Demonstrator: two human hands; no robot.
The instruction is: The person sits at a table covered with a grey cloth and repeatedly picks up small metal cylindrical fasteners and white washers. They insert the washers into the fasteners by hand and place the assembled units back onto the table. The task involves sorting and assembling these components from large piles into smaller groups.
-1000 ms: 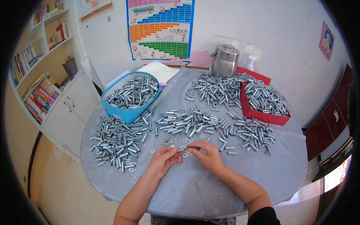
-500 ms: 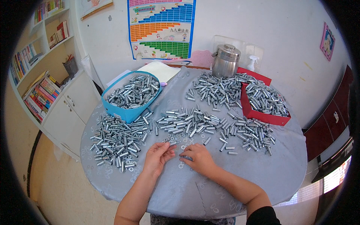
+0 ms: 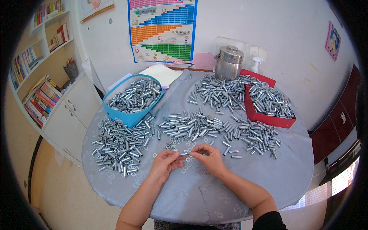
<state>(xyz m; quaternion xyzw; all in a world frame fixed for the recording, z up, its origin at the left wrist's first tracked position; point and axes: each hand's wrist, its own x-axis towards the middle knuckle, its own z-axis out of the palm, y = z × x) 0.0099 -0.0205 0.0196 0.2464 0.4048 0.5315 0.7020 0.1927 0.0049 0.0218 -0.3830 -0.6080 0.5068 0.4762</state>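
Observation:
Between my hands, above the near middle of the table, lies a short silver expansion bolt [image 3: 184, 154], held level. Thumb and forefinger of my left hand [image 3: 165, 165] pinch its left end, the other fingers curled beneath. At its right end the fingertips of my right hand [image 3: 209, 158] are pressed together; whether a washer is also between them is too small to tell. Several small washers [image 3: 174, 142] are scattered just beyond my hands. A heap of metal sleeves [image 3: 191, 124] lies behind them.
A blue box [image 3: 132, 118] full of bolts stands at the back left, loose metal parts [image 3: 122, 147] in front of it. A red box [image 3: 270, 120] of bolts is at the right, between more heaps. Behind stands a steel pot [image 3: 229, 63]. Grey cloth [image 3: 237, 191] covers the table.
My hands have come together, the left moving slightly right and down, the right lifting off the cloth. The bolt pieces, held apart before, now meet between my fingertips. The view has shifted slightly.

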